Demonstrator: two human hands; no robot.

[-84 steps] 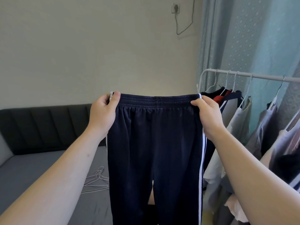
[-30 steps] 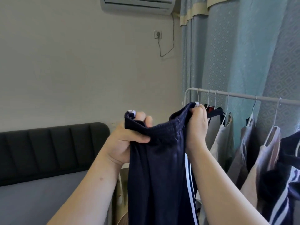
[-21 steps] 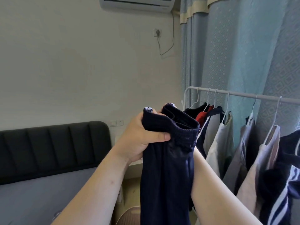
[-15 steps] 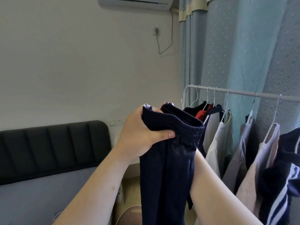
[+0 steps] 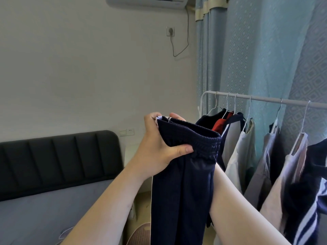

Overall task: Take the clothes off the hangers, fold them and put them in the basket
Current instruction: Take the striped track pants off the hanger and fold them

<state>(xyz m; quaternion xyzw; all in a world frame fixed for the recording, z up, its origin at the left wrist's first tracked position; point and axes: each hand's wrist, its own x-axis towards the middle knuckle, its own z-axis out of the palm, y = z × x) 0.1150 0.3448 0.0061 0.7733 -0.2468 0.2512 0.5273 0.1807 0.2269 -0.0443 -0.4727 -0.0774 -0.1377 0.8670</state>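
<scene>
Left hand [image 5: 159,147], raised at centre, grips the waistband of the trousers [image 5: 178,200], thumb [image 5: 182,149] across the front. Right forearm [image 5: 230,200] rises behind the fabric, its hand hidden.

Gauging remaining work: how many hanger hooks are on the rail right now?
6 hanger hooks on the rail: three bunched at its left end, one just right of them, two farther right. More may hang beyond the frame's right edge.
</scene>
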